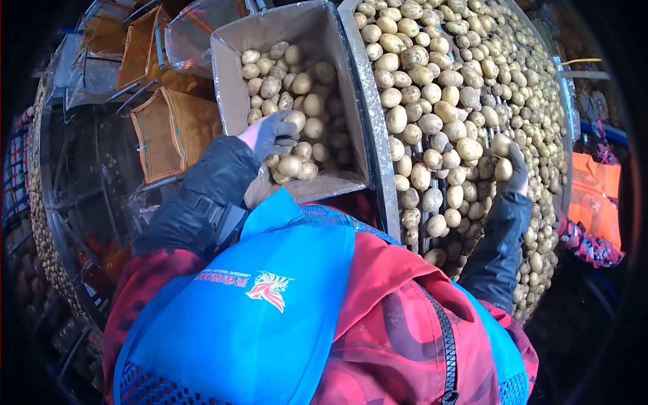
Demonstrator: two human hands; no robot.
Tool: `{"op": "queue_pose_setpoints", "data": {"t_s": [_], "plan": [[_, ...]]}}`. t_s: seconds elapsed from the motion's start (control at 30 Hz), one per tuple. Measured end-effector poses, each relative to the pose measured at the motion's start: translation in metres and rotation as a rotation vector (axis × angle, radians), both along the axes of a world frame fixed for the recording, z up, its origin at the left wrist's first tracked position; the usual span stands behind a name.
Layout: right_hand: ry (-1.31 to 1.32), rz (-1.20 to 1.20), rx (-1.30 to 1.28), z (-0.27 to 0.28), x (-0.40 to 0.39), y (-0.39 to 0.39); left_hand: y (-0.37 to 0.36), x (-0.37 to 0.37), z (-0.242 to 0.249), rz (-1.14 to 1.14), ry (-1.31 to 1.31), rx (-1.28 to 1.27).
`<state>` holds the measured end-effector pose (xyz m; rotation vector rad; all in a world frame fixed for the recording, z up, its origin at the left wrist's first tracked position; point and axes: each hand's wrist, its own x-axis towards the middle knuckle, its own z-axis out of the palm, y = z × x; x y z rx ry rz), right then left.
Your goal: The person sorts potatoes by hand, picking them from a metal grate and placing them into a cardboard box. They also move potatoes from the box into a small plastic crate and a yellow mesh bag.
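Observation:
My left hand (273,133), in a grey glove, is inside a grey bin (233,101) that holds many potatoes (302,84). Its fingers curl against a pale potato (295,121). Over the wide bed of potatoes on the right, my right hand (516,166), also gloved, has its fingers closed round potatoes; two (503,169) show at its fingertips. Part of each palm is hidden from view.
A speckled metal rail (375,115) runs between the bin and the potato bed. Orange mesh bags (177,131) hang on frames at the upper left. At the right edge a person's patterned sleeve (591,244) shows beside orange cloth (594,196).

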<state>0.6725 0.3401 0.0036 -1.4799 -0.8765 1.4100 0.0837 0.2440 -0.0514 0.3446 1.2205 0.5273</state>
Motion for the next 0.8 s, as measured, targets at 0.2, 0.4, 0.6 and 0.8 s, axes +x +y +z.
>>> {"op": "queue_pose_setpoints", "data": {"t_s": [0.2,0.4,0.6,0.8], "plan": [[0.625,0.018,-0.081,0.071,-0.110,-0.049,-0.018,-0.007,0.002,0.360,-0.217,-0.018],[0.547,0.243,-0.223,0.089,-0.260,-0.039,-0.029,-0.011,-0.018,0.374,-0.205,-0.004],[0.526,0.406,-0.011,0.077,-0.326,-0.015,-0.039,0.007,0.000,0.433,-0.317,-0.189],[-0.002,0.560,-0.039,0.053,-0.322,-0.071,-0.023,0.043,0.051,0.004,-0.602,0.259]]}}
